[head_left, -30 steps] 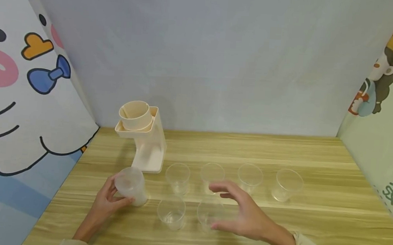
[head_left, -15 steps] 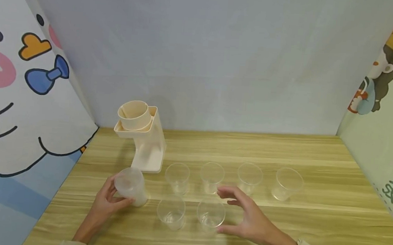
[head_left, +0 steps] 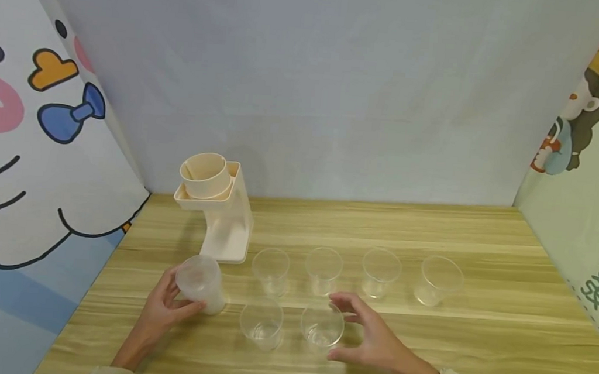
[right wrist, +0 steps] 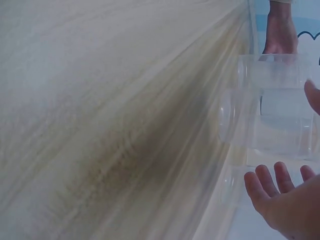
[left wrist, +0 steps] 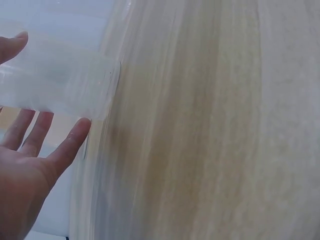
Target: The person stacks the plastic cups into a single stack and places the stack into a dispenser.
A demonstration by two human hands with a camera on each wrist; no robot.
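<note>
At the left of the table, my left hand [head_left: 159, 311] holds a cloudy stack of plastic cups [head_left: 202, 285], thumb and fingers on opposite sides. The left wrist view shows this cloudy stack [left wrist: 55, 80] between thumb and fingers. My right hand [head_left: 379, 341] is at the right side of a clear plastic cup [head_left: 321, 329], its thumb and fingers spread. A gap shows between those fingers and the cup [right wrist: 275, 132] in the right wrist view. To the left of that cup stands another clear cup [head_left: 261, 325].
Behind them is a row of several clear cups, from a left one [head_left: 270, 273] to a right one [head_left: 437, 283]. A cream stand with a round holder [head_left: 216, 198] is at the back left of the wooden table [head_left: 476, 353]. Walls enclose the back and sides.
My right hand has drawn back slightly to the right from over the front cup, then settled beside it. The left hand and its stack have stayed in place.
</note>
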